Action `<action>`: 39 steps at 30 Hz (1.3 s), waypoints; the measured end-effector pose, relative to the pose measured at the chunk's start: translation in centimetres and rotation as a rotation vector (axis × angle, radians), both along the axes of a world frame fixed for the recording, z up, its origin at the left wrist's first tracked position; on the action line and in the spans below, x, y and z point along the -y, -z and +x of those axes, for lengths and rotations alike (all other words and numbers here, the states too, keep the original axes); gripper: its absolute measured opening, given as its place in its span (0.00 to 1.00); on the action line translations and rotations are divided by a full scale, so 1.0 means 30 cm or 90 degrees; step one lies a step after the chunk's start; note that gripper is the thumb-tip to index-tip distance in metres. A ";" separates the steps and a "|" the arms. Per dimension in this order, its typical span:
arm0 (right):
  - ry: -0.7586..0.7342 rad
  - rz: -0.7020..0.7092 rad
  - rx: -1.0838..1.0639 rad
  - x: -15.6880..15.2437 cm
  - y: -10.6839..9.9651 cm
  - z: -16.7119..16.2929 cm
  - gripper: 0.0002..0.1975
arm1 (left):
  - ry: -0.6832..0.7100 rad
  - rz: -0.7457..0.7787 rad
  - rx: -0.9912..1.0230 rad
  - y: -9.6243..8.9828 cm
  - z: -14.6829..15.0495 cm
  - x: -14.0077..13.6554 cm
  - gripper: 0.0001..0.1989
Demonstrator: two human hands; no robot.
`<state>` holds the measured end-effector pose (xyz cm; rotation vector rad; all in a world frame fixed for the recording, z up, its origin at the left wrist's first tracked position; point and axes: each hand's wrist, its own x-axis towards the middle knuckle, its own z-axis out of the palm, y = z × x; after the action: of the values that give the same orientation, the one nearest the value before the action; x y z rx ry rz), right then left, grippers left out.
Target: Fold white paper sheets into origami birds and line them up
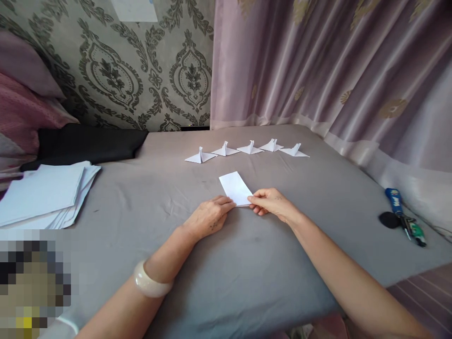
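Small white paper (236, 187) around the middle of the counter (226, 268), five paper figures (250, 149) behind it

So the paper is a little rectangle set at a slant, one short side facing the person. The left hand (212, 214) has its fingers closed on the near left corner, and the right hand (271, 202) is pinching the near right corner, thumb on top. Can't really tell if the paper's flat on the grey cloth or lifted a touch.

Past it, toward the far edge, the five white figures sit in a loose row, each with pointy wings out flat and a bit standing up in the middle.

There's a chunky pale bangle (150, 281) on the left wrist. Over by the left edge is a messy stack of white sheets (42, 190), corners fanned out, with a black folded thing (88, 143) behind it at the far left corner.

Toward the right edge, some keys (406, 227) lie with a blue tag (393, 200), a black disc (389, 220) and a green charm (417, 233). Purple curtain (282, 66) along the far right, patterned wallpaper (155, 61) next to it.
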<state>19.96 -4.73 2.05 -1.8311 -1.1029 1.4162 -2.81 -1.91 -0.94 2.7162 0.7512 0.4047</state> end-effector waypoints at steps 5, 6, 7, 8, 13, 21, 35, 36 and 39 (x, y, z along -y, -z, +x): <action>0.021 -0.016 0.034 -0.007 0.015 0.002 0.07 | -0.019 -0.003 -0.040 -0.017 0.012 0.006 0.20; 0.023 -0.019 0.037 -0.008 0.018 0.002 0.07 | -0.024 -0.005 -0.045 -0.018 0.013 0.008 0.20; 0.023 -0.022 0.039 -0.010 0.020 0.002 0.08 | -0.028 -0.008 -0.048 -0.018 0.014 0.008 0.20; 0.022 -0.026 0.041 -0.012 0.021 0.002 0.08 | -0.032 -0.012 -0.048 -0.018 0.014 0.009 0.20; 0.013 -0.039 0.048 -0.019 0.016 0.004 0.08 | -0.035 -0.031 -0.026 -0.011 0.006 0.006 0.18; -0.002 -0.060 0.069 -0.031 0.000 -0.003 0.08 | -0.037 -0.028 -0.045 -0.012 0.008 0.001 0.22; -0.055 -0.098 0.082 -0.053 -0.034 0.006 0.08 | -0.007 0.043 -0.091 0.002 0.005 0.001 0.29; -0.062 -0.101 0.082 -0.054 -0.039 0.008 0.08 | -0.002 0.049 -0.094 0.004 0.006 0.001 0.29; -0.081 -0.101 0.086 -0.052 -0.046 0.021 0.07 | 0.013 0.069 -0.103 0.011 0.011 -0.002 0.30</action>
<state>20.59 -3.15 3.42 -2.0245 -1.2233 1.5076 -2.47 -1.86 -1.28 2.8822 0.7636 0.2290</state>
